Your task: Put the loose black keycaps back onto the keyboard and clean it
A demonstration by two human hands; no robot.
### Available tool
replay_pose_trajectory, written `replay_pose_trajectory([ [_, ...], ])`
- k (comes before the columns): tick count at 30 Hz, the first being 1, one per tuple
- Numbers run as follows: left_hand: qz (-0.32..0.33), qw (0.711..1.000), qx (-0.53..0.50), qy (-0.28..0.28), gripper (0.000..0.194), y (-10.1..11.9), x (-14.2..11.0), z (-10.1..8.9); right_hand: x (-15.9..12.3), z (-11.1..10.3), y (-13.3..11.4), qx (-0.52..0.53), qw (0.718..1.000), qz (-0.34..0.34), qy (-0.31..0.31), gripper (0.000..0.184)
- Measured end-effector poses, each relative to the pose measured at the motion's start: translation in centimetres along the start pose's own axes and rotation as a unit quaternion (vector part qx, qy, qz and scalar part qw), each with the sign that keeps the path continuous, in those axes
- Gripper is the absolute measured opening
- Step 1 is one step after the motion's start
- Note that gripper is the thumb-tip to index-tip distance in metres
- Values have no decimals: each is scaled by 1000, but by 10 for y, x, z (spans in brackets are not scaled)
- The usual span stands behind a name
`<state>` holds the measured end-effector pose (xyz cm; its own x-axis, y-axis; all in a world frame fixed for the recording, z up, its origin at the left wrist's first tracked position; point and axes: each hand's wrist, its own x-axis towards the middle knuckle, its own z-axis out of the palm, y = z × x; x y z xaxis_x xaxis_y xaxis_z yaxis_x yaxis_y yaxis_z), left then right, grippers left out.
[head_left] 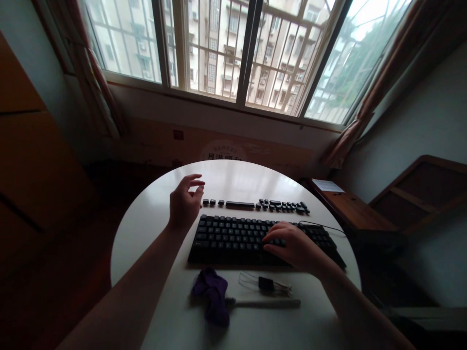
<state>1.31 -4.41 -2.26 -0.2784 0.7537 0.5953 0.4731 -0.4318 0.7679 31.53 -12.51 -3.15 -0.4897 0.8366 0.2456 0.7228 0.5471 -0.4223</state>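
Note:
A black keyboard [226, 233] lies on the round white table, its near strip dark and without visible keycaps. My right hand [294, 245] rests over its right-middle keys, thumb and index fingertips close together; whatever lies between them is too small to make out. Raised beyond the keyboard's left end, my left hand [185, 201] has bent, parted fingers and nothing visible in them. Beside it starts a row of loose black keycaps, among them a long spacebar [240, 204] and a cluster of small keycaps [284, 206] at the right.
Nearer me on the table [146, 233] lie a crumpled purple cloth [213, 296], a wire keycap puller [266, 284] and a pale-handled brush [268, 304]. A cable [323, 225] runs off the keyboard's far right. A wooden desk [359, 209] with paper stands at the right.

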Motion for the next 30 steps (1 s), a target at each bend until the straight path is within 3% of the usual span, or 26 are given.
replay_pose_trajectory([
  [7, -18, 1000, 11, 0, 38, 0, 2, -2, -2, 8, 4, -45, 999, -13, -2, 11],
  [13, -19, 1000, 6, 10, 32, 1, 2, -2, -3, 10, -3, -98, 995, -37, -1, 7],
  [21, -6, 999, -38, 16, 34, 0, 1, 1, -15, 14, -29, -284, 956, -70, -12, 22],
  [26, -32, 999, -19, 6, 37, 0, 1, 1, -16, 19, -31, -288, 954, -81, -26, 19],
  [30, -42, 999, -15, -3, 30, 3, 0, -1, -10, 1, -27, -241, 969, -58, -14, 32],
])
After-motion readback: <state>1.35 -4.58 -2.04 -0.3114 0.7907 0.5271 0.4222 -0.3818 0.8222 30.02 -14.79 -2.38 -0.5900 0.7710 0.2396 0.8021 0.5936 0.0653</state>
